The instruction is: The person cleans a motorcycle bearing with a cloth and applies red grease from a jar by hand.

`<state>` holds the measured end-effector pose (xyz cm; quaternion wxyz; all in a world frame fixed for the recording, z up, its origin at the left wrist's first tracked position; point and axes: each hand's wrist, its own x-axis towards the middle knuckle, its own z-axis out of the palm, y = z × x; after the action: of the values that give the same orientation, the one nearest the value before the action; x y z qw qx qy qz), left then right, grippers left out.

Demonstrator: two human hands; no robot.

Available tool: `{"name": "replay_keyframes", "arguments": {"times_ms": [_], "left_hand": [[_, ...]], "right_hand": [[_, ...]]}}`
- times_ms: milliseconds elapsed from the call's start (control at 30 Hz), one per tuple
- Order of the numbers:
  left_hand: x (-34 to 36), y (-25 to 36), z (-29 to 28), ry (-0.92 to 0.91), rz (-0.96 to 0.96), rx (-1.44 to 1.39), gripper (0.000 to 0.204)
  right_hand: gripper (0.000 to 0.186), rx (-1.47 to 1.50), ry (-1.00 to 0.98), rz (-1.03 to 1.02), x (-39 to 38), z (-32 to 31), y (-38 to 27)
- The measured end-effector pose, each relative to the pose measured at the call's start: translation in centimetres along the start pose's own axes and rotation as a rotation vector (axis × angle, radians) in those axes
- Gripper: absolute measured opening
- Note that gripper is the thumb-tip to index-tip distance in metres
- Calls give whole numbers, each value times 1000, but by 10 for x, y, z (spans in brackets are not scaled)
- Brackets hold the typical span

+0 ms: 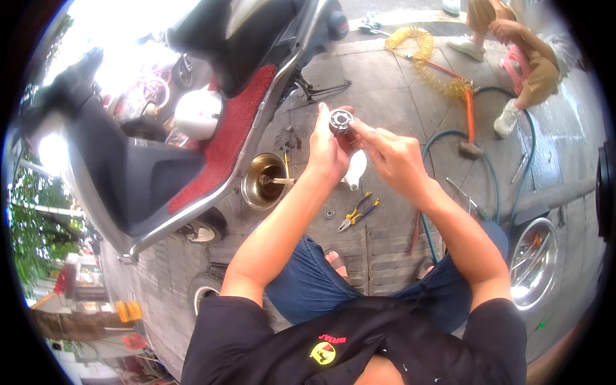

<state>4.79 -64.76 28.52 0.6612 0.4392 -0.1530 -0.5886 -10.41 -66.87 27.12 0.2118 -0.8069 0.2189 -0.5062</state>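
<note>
My left hand (326, 149) holds a round metal bearing (341, 120) up by its rim, fingers wrapped around it. My right hand (391, 154) is right beside it, with its index finger touching the bearing's face. Both hands are raised over the paved ground in front of my knees. Below them lie a white cloth or bottle (356, 169) and yellow-handled pliers (357, 212).
A scooter (212, 128) with a red floor mat lies tilted at left, a white helmet (197, 113) on it. A metal bowl (263, 181) sits beside it. A shiny basin (534, 262) is at right. Hoses (471, 138), a yellow coiled hose (420, 48) and a seated person (523, 51) are beyond.
</note>
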Motion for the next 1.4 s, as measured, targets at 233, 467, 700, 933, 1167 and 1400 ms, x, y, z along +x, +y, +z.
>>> {"name": "replay_keyframes", "arguments": {"times_ms": [233, 467, 700, 933, 1167, 1400], "left_hand": [[-1, 6, -4, -21, -134, -169, 53], [-1, -25, -14, -7, -325, -42, 56], [-6, -15, -6, -18, -308, 49, 55], [2, 3, -6, -133, -141, -40, 54], [-1, -2, -10, -173, -170, 128, 62], [-8, -2, 6, -115, -265, 180, 63]], "right_hand": [[25, -161, -449, 79, 4, -18, -18], [15, -298, -797, 77, 19, -40, -30], [28, -87, -760, 164, 24, -52, -21], [30, -48, -775, 207, 33, -71, -10], [36, 64, -554, 374, 36, -55, -12], [41, 123, -484, 425, 27, -51, -1]]}}
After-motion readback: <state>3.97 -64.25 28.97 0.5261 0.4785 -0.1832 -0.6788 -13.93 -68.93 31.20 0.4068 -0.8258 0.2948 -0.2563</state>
